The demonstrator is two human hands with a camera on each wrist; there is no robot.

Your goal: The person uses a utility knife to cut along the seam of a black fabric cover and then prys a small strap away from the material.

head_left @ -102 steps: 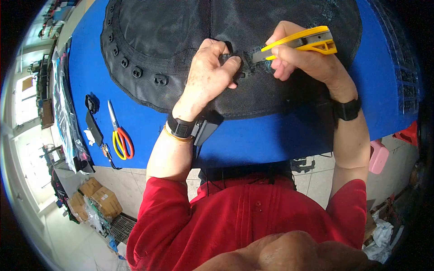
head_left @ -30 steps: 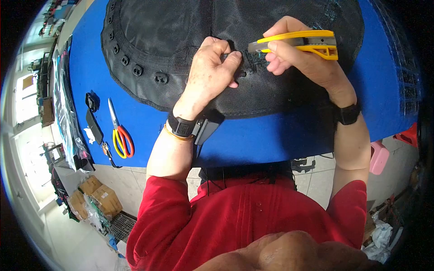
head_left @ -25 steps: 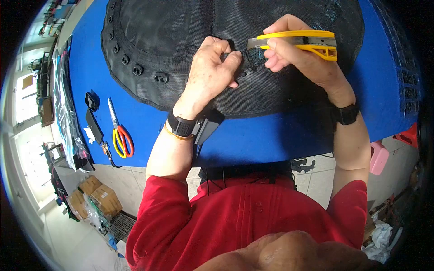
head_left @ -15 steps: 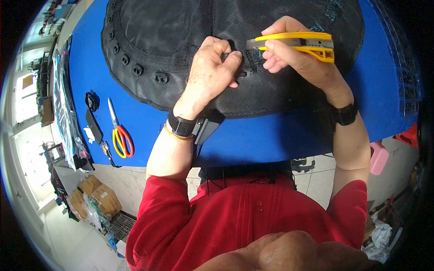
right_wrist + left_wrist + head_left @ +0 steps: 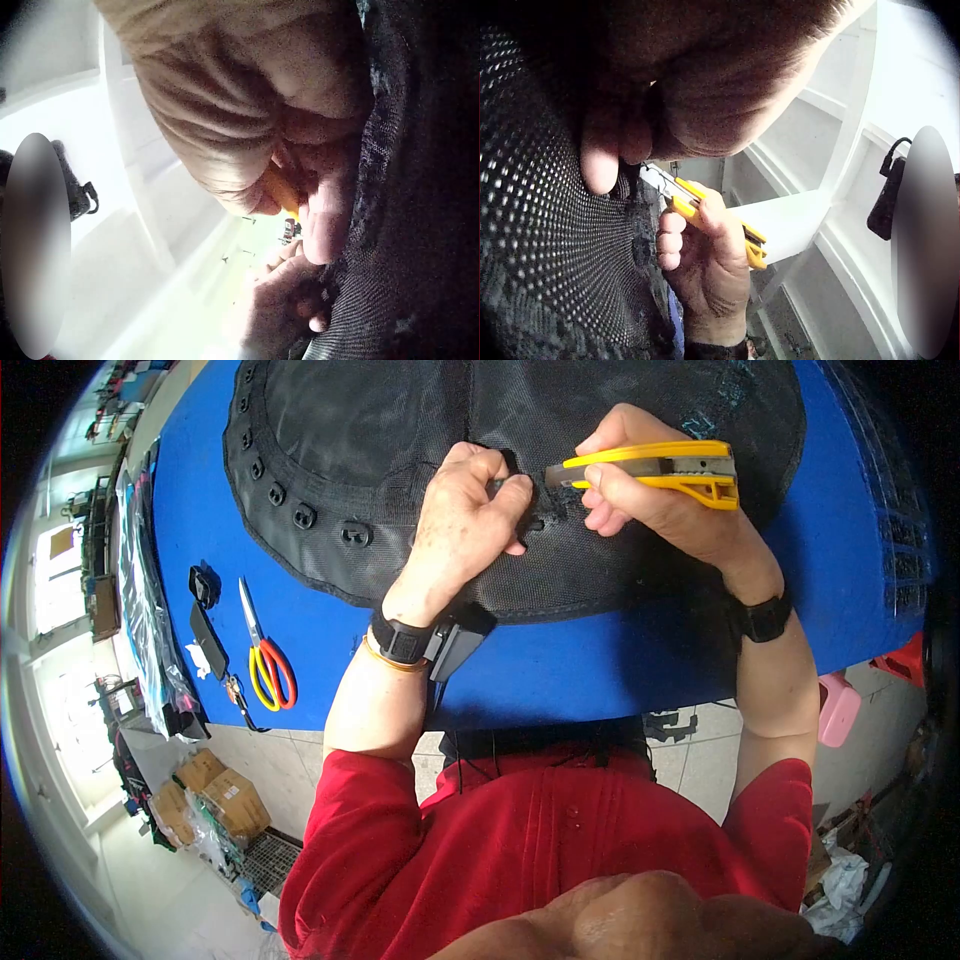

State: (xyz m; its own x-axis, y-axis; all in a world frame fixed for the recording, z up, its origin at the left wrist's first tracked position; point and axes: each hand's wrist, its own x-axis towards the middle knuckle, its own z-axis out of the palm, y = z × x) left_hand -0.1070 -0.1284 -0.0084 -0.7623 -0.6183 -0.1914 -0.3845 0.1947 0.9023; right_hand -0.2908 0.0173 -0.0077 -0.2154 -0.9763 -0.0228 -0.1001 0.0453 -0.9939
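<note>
In the head view, a black mesh cloth with a seam and a row of black plastic fittings along its left edge lies spread out. My left hand rests on it with curled fingers, pinching the mesh between thumb and fingers; the pinched part is mostly hidden under them. My right hand grips a yellow utility knife, its blade pointing left at the cloth beside my left thumb. In the left wrist view, the blade reaches right up to the left fingertips.
The cloth lies on a blue table. To the left are scissors with red and yellow handles, a black strap-like item and clear plastic wrapping. A pink stool stands at the right, and cardboard boxes sit on the floor.
Over the last second the right hand and knife have shifted slightly toward the body, with the blade still close to the left hand. The left hand keeps its place on the mesh.
</note>
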